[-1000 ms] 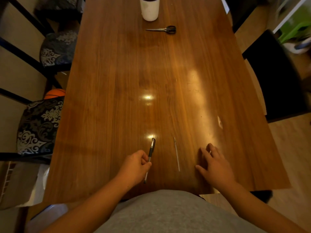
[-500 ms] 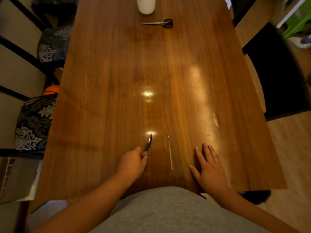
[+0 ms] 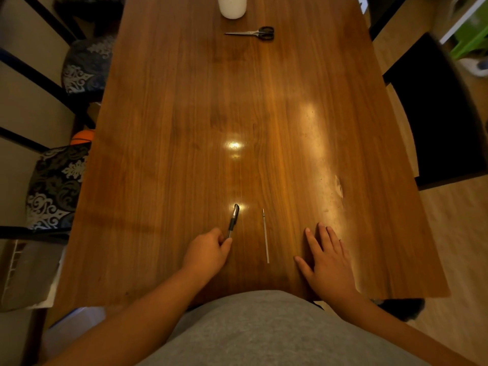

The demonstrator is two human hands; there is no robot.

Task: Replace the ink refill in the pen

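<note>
Pen — light, stiff, pinched at its near end by left hand; thin bendable refill beside; right hand flat, spread, near table edge.

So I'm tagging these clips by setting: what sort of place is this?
Most likely a home dining room: a long wooden table with cushioned chairs along its side, and household odds like scissors and an orange ball on the floor.
</note>
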